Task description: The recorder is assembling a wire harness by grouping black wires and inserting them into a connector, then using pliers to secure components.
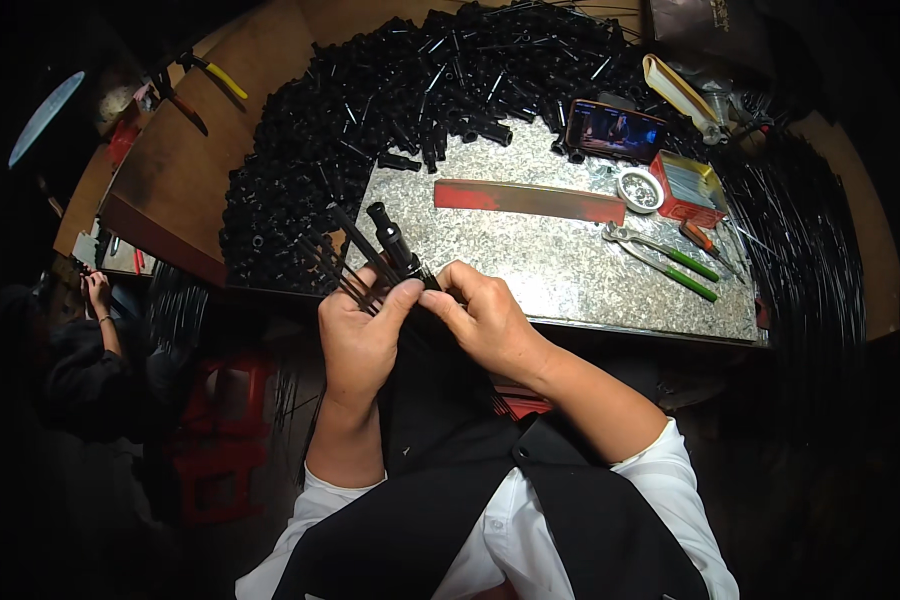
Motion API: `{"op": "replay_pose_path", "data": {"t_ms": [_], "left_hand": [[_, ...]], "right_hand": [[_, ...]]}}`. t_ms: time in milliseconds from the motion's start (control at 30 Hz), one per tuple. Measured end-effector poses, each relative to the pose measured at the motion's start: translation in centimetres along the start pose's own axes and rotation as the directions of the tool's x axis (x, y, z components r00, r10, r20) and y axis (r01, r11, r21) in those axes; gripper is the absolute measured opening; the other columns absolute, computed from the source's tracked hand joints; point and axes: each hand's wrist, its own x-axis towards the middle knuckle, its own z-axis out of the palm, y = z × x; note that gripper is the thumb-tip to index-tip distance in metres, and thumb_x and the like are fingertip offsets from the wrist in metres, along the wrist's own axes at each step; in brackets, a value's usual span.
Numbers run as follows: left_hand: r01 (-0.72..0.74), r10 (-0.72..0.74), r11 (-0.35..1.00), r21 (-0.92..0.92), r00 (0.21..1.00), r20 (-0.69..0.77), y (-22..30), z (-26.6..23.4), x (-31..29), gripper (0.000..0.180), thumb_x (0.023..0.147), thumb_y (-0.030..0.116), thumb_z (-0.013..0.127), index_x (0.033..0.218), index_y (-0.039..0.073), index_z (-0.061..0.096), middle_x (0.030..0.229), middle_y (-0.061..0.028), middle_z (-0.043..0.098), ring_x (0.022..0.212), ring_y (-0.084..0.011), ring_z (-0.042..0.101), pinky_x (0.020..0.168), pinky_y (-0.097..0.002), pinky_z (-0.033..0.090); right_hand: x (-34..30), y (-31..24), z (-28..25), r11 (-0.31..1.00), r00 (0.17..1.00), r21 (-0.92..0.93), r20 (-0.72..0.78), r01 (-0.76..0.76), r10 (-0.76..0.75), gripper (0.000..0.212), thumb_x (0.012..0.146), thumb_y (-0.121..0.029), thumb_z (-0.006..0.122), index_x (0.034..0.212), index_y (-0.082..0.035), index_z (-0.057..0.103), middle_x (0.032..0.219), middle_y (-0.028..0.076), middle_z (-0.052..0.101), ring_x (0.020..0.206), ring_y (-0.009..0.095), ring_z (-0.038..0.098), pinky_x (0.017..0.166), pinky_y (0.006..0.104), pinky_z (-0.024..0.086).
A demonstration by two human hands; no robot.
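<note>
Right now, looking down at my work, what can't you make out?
All in the head view:
Black rods: the gripped part is hidden by the left hand.
Right hand: anything pinched is covered by the hand itself.
White dish: the pieces inside are too small to identify.
Phone: its picture is too small for detail.
Co-worker's hand: too small to show whether it holds anything.

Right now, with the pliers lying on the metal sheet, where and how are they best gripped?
Probably around both green handles, coming from the near right edge of the metal sheet. The pliers lie with their handles slightly spread and pointing that way, the head facing away to the left. The orange-handled tool sits close on the far side, making that approach tighter.
</note>
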Motion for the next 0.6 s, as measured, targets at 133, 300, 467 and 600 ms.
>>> {"op": "replay_pose_path", "data": {"t_ms": [133, 300, 467, 600], "left_hand": [[-0.002, 0.0, 0.998, -0.06, 0.999, -0.033, 0.0, 0.3, -0.1, 0.015, 0.082, 0.002, 0.067, 0.096, -0.004, 0.066, 0.078, 0.0013, 0.063, 0.069, -0.0035, 0.054, 0.063, -0.0193, 0.044], [0.033, -0.032, 0.964, -0.263, 0.999, 0.009, -1.4, 0.0, 0.4, 0.02, 0.082, 0.0, 0.067, 0.101, -0.006, 0.063, 0.085, -0.0026, 0.065, 0.074, -0.0064, 0.058, 0.068, -0.0198, 0.046], [0.119, -0.101, 0.947, -0.297, 0.992, 0.078, -1.6, -0.6, 0.8, 0.025, 0.083, 0.0, 0.066, 0.105, -0.008, 0.061, 0.09, -0.006, 0.065, 0.08, -0.0091, 0.06, 0.073, -0.0212, 0.048], [0.113, -0.092, 0.952, -0.286, 0.992, 0.087, -1.9, -0.3, 0.8, 0.024, 0.082, 0.0, 0.066, 0.105, -0.007, 0.061, 0.091, -0.0067, 0.065, 0.081, -0.0102, 0.061, 0.074, -0.0222, 0.049]], "right_hand": [[0.0, -0.3, 0.1, 1.0, 1.0, 0.011, -0.015, -0.002, 0.002, 0.019, 0.088, -0.015, 0.062, 0.081, 0.0, 0.052, 0.057, 0.005, 0.048, 0.049, 0.008, 0.042, 0.045, 0.0266, 0.034], [0.3, 0.7, 0.3, 0.997, 1.0, 0.076, 0.006, -0.03, 0.03, 0.022, 0.087, -0.016, 0.064, 0.079, -0.001, 0.051, 0.056, 0.004, 0.048, 0.05, 0.008, 0.041, 0.045, 0.0261, 0.034], [0.2, 0.2, 0.5, 0.997, 0.998, 0.047, 0.015, -0.066, 0.065, 0.024, 0.086, -0.017, 0.066, 0.076, -0.002, 0.05, 0.055, 0.003, 0.047, 0.05, 0.008, 0.04, 0.045, 0.0262, 0.034], [0.1, 0.2, 0.6, 0.996, 0.997, 0.045, -0.023, -0.074, 0.075, 0.025, 0.086, -0.018, 0.066, 0.074, -0.002, 0.05, 0.055, 0.003, 0.045, 0.05, 0.007, 0.039, 0.044, 0.0262, 0.033]]}}
